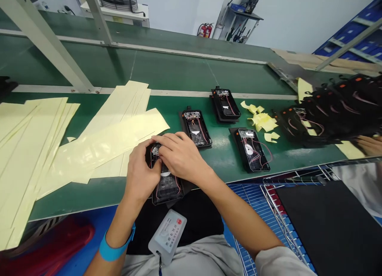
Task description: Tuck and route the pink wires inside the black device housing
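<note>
The open black unit [167,184] lies at the near edge of the green belt [179,73]. The left hand [141,170], half closed, grips its left side. The right hand [179,156] covers its top end with bent fingers; whether they hold anything cannot be seen. Pale yellow strips [98,144] lie just beside

No text reaches your camera legibly: the ID badge [167,236] hanging at your chest carries lines of print and a round red stamp, all too small and blurred to read.
</note>
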`<control>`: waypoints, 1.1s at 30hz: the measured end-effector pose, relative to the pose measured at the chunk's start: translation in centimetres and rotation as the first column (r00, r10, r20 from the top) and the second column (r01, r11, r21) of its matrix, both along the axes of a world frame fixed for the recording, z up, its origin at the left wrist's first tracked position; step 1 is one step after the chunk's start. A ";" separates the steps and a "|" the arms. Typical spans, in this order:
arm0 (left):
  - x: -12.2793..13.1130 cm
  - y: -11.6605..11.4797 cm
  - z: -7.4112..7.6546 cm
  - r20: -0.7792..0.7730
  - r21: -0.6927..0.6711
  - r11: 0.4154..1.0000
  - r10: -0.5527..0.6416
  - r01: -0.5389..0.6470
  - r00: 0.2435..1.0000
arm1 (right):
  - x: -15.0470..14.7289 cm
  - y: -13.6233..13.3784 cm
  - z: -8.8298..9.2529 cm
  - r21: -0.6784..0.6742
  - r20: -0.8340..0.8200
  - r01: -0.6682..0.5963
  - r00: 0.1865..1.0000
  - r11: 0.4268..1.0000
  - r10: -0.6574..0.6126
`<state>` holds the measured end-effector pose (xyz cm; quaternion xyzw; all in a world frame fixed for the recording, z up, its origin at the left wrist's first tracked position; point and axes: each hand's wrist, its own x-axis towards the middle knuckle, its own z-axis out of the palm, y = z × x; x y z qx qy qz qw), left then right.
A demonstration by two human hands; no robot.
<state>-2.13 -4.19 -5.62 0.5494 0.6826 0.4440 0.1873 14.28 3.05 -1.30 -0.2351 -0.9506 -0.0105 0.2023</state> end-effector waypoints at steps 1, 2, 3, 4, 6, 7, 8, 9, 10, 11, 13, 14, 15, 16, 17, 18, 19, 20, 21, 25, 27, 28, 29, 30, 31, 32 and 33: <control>0.0 0.1 0.0 0.007 -0.004 1.000 0.004 -0.004 1.000 | 0.0 0.0 0.0 -0.010 -0.001 0.004 1.000 1.000 -0.004; 0.0 0.2 -0.1 0.014 -0.008 1.000 0.006 -0.006 1.000 | 0.1 -0.1 0.1 -0.024 -0.005 0.010 1.000 1.000 -0.010; -0.1 0.2 -0.1 0.020 -0.012 1.000 0.007 -0.007 1.000 | 0.1 -0.2 0.2 -0.043 -0.012 0.017 1.000 0.999 -0.018; -0.1 0.3 -0.1 0.025 -0.016 1.000 0.008 -0.007 1.000 | 0.1 -0.3 0.3 -0.064 -0.023 0.027 0.999 0.998 -0.028; -0.1 0.3 -0.1 0.033 -0.022 1.000 0.009 -0.008 0.999 | 0.1 -0.7 0.4 -0.111 -0.051 0.053 0.997 0.992 -0.059; -0.2 0.3 -0.1 0.036 -0.024 1.000 0.007 -0.006 0.999 | 0.0 -0.8 0.4 -0.135 -0.066 0.069 0.995 0.988 -0.078; -0.2 0.3 -0.1 0.039 -0.025 1.000 0.005 -0.004 0.999 | -0.1 -1.0 0.5 -0.158 -0.080 0.085 0.992 0.984 -0.099; -0.2 0.2 -0.1 0.043 -0.026 1.000 0.003 -0.001 0.999 | -0.3 -1.1 0.5 -0.180 -0.092 0.102 0.989 0.978 -0.120; -0.3 0.2 -0.1 0.045 -0.026 1.000 0.001 0.000 0.999 | -0.5 -1.2 0.5 -0.199 -0.101 0.118 0.985 0.973 -0.140; -0.3 0.2 -0.1 0.047 -0.027 1.000 0.001 0.001 0.999 | -0.6 -1.3 0.5 -0.217 -0.106 0.132 0.982 0.967 -0.158; -0.3 0.2 -0.1 0.052 -0.027 1.000 0.003 -0.002 0.999 | -0.9 -1.3 0.5 -0.247 -0.105 0.156 0.977 0.956 -0.186; -0.3 0.2 -0.1 0.054 -0.027 1.000 0.002 0.000 0.999 | -0.9 -1.3 0.5 -0.259 -0.098 0.166 0.975 0.951 -0.197; -0.3 0.2 0.0 0.054 -0.027 1.000 -0.001 0.003 0.999 | -0.9 -1.3 0.6 -0.270 -0.089 0.175 0.975 0.947 -0.205; -0.3 0.2 0.0 0.055 -0.027 1.000 -0.006 0.008 0.998 | -0.9 -1.2 0.7 -0.279 -0.078 0.183 0.974 0.943 -0.213; -0.2 0.2 0.0 0.055 -0.026 1.000 -0.010 0.012 0.998 | -0.9 -1.2 0.8 -0.288 -0.067 0.190 0.974 0.939 -0.217; -0.2 0.2 0.0 0.055 -0.025 1.000 -0.013 0.014 0.998 | -0.8 -1.1 0.9 -0.295 -0.056 0.194 0.974 0.936 -0.220; -0.2 0.2 0.0 0.055 -0.023 1.000 -0.014 0.016 0.998 | -0.8 -1.1 1.0 -0.302 -0.046 0.195 0.975 0.933 -0.219; -0.2 0.2 0.0 0.054 -0.020 1.000 -0.014 0.015 0.998 | -0.8 -1.0 1.1 -0.309 -0.039 0.194 0.976 0.931 -0.216; -0.2 0.2 0.0 0.051 -0.016 1.000 -0.012 0.013 0.999 | -0.7 -0.9 1.2 -0.315 -0.034 0.191 0.977 0.930 -0.212; -0.1 0.2 0.0 0.030 0.003 1.000 -0.018 0.018 0.999 | -0.6 -0.7 1.2 -0.326 -0.040 0.178 0.979 0.929 -0.201; -0.1 0.1 -0.1 0.016 0.013 1.000 -0.023 0.023 1.000 | -0.4 -0.5 1.1 -0.316 -0.041 0.157 0.983 0.936 -0.179; -0.1 0.1 -0.1 0.010 0.018 1.000 -0.024 0.024 1.000 | -0.3 -0.5 1.0 -0.304 -0.037 0.143 0.986 0.942 -0.162; -0.1 0.1 -0.2 0.004 0.024 0.999 -0.025 0.025 1.000 | -0.2 -0.4 0.9 -0.289 -0.031 0.127 0.989 0.949 -0.142; 0.0 0.1 -0.2 -0.001 0.030 0.999 -0.026 0.026 1.000 | -0.1 -0.4 0.9 -0.269 -0.023 0.111 0.992 0.957 -0.122; 0.0 0.1 -0.2 -0.004 0.037 0.999 -0.026 0.026 1.000 | 0.0 -0.3 0.8 -0.245 -0.013 0.099 0.994 0.964 -0.105; 0.0 0.1 -0.2 -0.008 0.043 0.999 -0.026 0.027 1.000 | 0.0 -0.3 0.8 -0.220 -0.002 0.090 0.996 0.971 -0.093; 0.0 0.1 -0.2 -0.010 0.048 0.998 -0.026 0.027 1.000 | 0.1 -0.3 0.7 -0.195 0.008 0.086 0.996 0.977 -0.086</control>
